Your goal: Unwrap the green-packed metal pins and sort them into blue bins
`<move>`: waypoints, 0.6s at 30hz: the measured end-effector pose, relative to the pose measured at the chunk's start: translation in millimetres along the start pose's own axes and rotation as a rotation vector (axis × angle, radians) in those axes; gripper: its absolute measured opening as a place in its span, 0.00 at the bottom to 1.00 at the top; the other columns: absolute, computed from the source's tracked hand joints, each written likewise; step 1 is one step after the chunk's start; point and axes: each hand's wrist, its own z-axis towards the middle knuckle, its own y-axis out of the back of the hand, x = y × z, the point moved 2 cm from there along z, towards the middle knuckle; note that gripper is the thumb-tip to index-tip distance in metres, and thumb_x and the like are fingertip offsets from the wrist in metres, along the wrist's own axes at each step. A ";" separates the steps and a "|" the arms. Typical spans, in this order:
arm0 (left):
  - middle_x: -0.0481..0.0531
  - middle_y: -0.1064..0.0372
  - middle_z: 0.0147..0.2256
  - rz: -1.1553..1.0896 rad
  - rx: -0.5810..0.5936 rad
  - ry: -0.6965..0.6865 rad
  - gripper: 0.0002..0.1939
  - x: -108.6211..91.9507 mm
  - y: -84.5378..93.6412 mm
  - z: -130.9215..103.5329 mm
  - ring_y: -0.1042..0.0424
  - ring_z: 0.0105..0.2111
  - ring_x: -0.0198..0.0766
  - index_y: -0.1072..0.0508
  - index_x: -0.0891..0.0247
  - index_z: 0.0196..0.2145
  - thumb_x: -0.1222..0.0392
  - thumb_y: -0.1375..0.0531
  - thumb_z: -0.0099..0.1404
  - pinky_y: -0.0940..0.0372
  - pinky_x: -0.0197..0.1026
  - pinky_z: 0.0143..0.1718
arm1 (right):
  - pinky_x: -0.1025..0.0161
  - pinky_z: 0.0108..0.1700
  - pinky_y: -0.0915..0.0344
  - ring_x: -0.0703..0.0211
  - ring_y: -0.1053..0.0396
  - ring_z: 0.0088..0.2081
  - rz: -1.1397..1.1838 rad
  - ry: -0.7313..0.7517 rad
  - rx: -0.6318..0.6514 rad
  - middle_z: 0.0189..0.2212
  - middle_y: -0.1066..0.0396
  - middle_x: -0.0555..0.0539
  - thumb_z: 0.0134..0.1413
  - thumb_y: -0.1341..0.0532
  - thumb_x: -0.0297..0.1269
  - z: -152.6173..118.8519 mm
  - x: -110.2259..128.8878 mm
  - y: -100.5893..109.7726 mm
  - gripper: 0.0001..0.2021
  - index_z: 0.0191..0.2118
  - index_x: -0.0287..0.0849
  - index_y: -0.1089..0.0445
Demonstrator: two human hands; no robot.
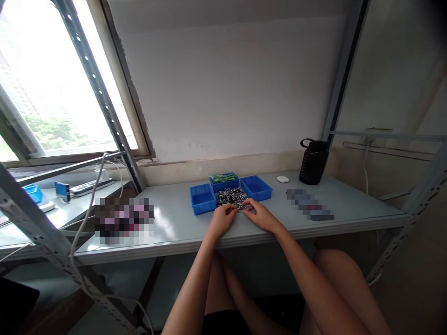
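A heap of small metal pieces (232, 197), thin and pin-like in silver and black, lies on the grey table in front of me. At its near edge, my left hand (223, 220) is bent, with thumb and fingertips drawn together. Facing it, my right hand (261, 217) curls its thumb and fingers inward over the same edge. The fingertips are only a small gap apart. Whatever is between them is too small to name. Around the heap stand a blue bin (203, 199) on the left, another blue bin (256, 187) on the right, and a third blue bin (225, 185) behind, holding green packets (224, 177).
A black bottle (313, 163) and a small white case (282, 179) stand at the back right. Blurred items lie on both sides of the grey table (174, 228). Metal posts frame it; a white cable (82, 232) hangs at the left, near a power strip (91, 186).
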 end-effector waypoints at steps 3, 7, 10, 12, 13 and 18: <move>0.50 0.27 0.32 -0.002 0.000 0.008 0.10 0.6 -0.3 0.1 0.30 0.33 0.38 0.27 0.63 0.33 0.60 0.47 0.61 0.39 0.37 0.34 | 0.60 0.43 0.37 0.58 0.33 0.41 -0.024 0.052 0.059 0.41 0.31 0.47 0.53 0.45 0.35 -0.4 2.9 -0.6 0.09 0.41 0.44 0.33; 0.50 0.27 0.32 -0.016 -0.001 0.035 0.10 0.7 0.1 -0.9 0.29 0.34 0.38 0.27 0.63 0.33 0.60 0.47 0.61 0.39 0.37 0.35 | 0.60 0.43 0.37 0.57 0.33 0.40 -0.031 0.044 0.084 0.40 0.30 0.46 0.53 0.45 0.35 -1.4 5.8 0.5 0.09 0.40 0.43 0.31; 0.50 0.27 0.33 -0.013 0.002 0.026 0.10 -0.5 0.6 -1.1 0.30 0.34 0.38 0.27 0.63 0.33 0.59 0.47 0.61 0.39 0.37 0.35 | 0.60 0.43 0.38 0.56 0.33 0.40 -0.042 0.050 0.068 0.39 0.29 0.46 0.53 0.45 0.36 -2.3 7.7 1.8 0.10 0.40 0.43 0.31; 0.51 0.27 0.33 -0.015 -0.004 0.025 0.10 -1.2 0.9 -0.8 0.30 0.34 0.39 0.27 0.63 0.33 0.58 0.47 0.61 0.39 0.37 0.35 | 0.60 0.43 0.38 0.56 0.32 0.40 -0.041 0.058 0.076 0.38 0.28 0.47 0.54 0.45 0.37 -2.5 8.5 2.0 0.09 0.39 0.44 0.30; 0.51 0.27 0.33 -0.018 -0.005 0.025 0.10 -1.6 1.0 -0.6 0.30 0.34 0.39 0.27 0.63 0.33 0.58 0.47 0.61 0.38 0.37 0.35 | 0.60 0.43 0.38 0.56 0.32 0.40 -0.035 0.058 0.078 0.38 0.28 0.47 0.54 0.45 0.37 -2.6 8.7 2.1 0.09 0.39 0.44 0.30; 0.50 0.27 0.32 -0.018 0.006 0.018 0.10 -3.3 0.9 0.0 0.30 0.33 0.38 0.27 0.63 0.32 0.58 0.46 0.61 0.39 0.37 0.34 | 0.60 0.42 0.38 0.56 0.32 0.39 -0.057 0.049 0.037 0.37 0.27 0.47 0.55 0.45 0.37 -2.8 8.4 2.0 0.10 0.38 0.43 0.29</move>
